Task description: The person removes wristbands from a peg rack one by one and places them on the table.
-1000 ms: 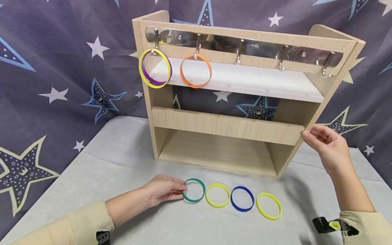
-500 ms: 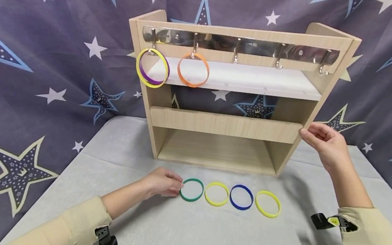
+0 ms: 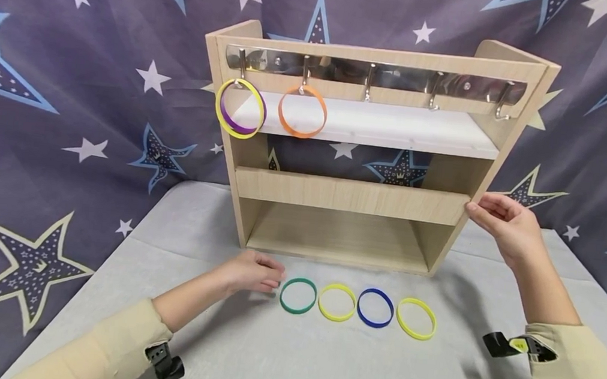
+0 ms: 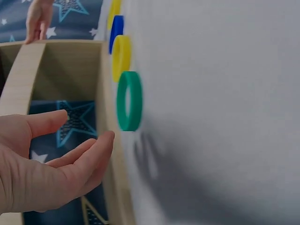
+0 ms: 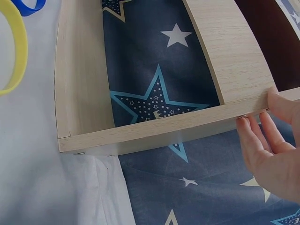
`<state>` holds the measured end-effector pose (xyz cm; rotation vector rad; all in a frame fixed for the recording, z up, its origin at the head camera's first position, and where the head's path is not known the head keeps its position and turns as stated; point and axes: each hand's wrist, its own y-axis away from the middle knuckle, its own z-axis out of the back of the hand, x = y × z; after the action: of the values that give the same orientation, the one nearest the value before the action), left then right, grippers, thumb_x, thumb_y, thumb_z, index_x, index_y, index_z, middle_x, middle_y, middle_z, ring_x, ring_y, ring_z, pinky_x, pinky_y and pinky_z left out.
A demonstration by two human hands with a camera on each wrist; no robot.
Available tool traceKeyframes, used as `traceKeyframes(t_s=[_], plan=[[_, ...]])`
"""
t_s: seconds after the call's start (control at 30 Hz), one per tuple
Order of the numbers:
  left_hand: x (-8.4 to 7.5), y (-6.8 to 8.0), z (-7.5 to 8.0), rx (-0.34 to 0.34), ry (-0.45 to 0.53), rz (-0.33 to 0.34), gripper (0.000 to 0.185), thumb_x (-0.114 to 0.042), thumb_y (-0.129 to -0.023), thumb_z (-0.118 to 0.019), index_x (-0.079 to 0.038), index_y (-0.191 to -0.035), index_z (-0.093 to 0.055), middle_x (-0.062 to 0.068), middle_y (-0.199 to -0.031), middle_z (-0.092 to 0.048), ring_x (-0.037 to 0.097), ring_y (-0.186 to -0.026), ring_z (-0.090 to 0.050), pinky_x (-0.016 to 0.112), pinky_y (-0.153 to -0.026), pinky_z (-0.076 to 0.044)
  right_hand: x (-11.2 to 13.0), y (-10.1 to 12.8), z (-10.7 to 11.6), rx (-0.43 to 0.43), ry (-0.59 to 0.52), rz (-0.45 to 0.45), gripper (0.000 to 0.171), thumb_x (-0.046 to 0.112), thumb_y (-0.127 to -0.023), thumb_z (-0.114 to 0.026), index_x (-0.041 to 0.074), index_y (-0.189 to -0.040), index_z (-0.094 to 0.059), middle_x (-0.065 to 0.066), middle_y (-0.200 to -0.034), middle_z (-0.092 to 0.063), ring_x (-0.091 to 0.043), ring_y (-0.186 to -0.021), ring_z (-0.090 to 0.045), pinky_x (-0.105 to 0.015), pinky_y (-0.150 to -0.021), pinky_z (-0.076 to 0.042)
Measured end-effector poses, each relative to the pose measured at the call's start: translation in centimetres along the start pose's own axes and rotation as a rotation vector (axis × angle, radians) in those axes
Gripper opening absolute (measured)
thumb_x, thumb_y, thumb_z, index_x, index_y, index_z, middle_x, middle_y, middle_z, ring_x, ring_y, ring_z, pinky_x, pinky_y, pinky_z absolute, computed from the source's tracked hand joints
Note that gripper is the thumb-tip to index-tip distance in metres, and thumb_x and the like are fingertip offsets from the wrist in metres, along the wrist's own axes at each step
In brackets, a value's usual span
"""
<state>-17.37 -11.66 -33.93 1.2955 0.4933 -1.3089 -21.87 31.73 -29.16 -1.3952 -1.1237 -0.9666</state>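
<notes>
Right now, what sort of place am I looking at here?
Probably a staged tabletop set-up, not a lived-in room: a star-printed purple backdrop cloth, a grey cloth-covered table, and a light wooden shelf rack with metal hooks.

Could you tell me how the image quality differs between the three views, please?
Head view: sharp, evenly lit, wide-angle bowing of the shelf unit. Left wrist view: left hand soft, green ring clearer, faint shadows. Right wrist view: crisp on the right hand.

An orange ring point(image 3: 302, 111) hangs before a star-printed backdrop point(image 3: 75, 73).
</notes>
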Motion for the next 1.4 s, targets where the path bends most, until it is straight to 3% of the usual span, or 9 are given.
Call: traceKeyframes(t_s=[0.17, 0.37, 0.63, 0.87, 1.23, 1.4], plan=[[-1.7, -0.2, 0.9, 0.021, 0.003, -0.053, 0.038, -0.012, -0.093, -0.060, 0.008, -0.126, -0.056, 0.026, -0.127, -0.060, 0.035, -0.116, -0.062, 0.036, -0.097, -0.057, 0.0, 0.0, 0.0, 0.005, 0.002, -0.002, 0.026, -0.007, -0.087, -0.063, 0.018, -0.094, -0.068, 0.011, -0.082, -0.068, 0.001, -0.076, -0.064, -0.009, -0.070, -0.057], [-4.5, 0.2, 1.8, 0.014, 0.008, -0.137, 0.040, -0.016, -0.094, -0.060, 0.005, -0.128, -0.055, 0.024, -0.130, -0.059, 0.026, -0.112, -0.065, 0.037, -0.102, -0.054, 0.0, 0.0, -0.1, 0.020, -0.022, 0.011, 0.026, -0.008, -0.087, -0.063, 0.017, -0.093, -0.068, 0.010, -0.082, -0.068, 0.000, -0.075, -0.066, -0.010, -0.071, -0.058], [-6.9, 0.9, 1.9, 0.029, 0.036, -0.167, 0.041, -0.021, -0.095, -0.060, 0.000, -0.131, -0.055, 0.017, -0.132, -0.060, 0.023, -0.117, -0.063, 0.037, -0.106, -0.050, -0.2, -0.1, -0.1, 0.028, -0.048, 0.033, 0.027, -0.010, -0.087, -0.061, 0.015, -0.094, -0.068, 0.009, -0.082, -0.068, -0.001, -0.075, -0.067, -0.011, -0.070, -0.058], [-8.8, 1.1, 2.1, 0.032, 0.130, -0.246, 0.041, -0.018, -0.098, -0.054, 0.002, -0.133, -0.051, 0.019, -0.135, -0.058, 0.027, -0.124, -0.059, 0.031, -0.104, -0.052, -0.3, -0.1, -0.1, 0.026, -0.055, 0.029, 0.027, -0.010, -0.087, -0.061, 0.015, -0.093, -0.068, 0.009, -0.082, -0.068, -0.001, -0.075, -0.066, -0.011, -0.070, -0.058], [-11.7, 1.6, 2.0, -0.052, 0.287, -0.410, 0.038, -0.010, -0.099, -0.051, 0.007, -0.132, -0.050, 0.024, -0.137, -0.055, 0.034, -0.128, -0.053, 0.028, -0.102, -0.053, -0.4, 0.1, 0.0, 0.025, -0.079, 0.023, 0.028, -0.011, -0.086, -0.061, 0.015, -0.093, -0.069, 0.008, -0.081, -0.069, -0.002, -0.074, -0.066, -0.012, -0.071, -0.058], [-12.8, 1.9, 2.2, -0.133, 0.414, -0.471, 0.037, -0.008, -0.098, -0.052, 0.006, -0.132, -0.051, 0.024, -0.134, -0.057, 0.018, -0.110, -0.066, 0.026, -0.099, -0.055, -0.4, 0.0, -0.1, 0.030, -0.077, 0.031, 0.028, -0.011, -0.086, -0.061, 0.015, -0.094, -0.069, 0.008, -0.082, -0.069, -0.002, -0.075, -0.067, -0.012, -0.071, -0.058]])
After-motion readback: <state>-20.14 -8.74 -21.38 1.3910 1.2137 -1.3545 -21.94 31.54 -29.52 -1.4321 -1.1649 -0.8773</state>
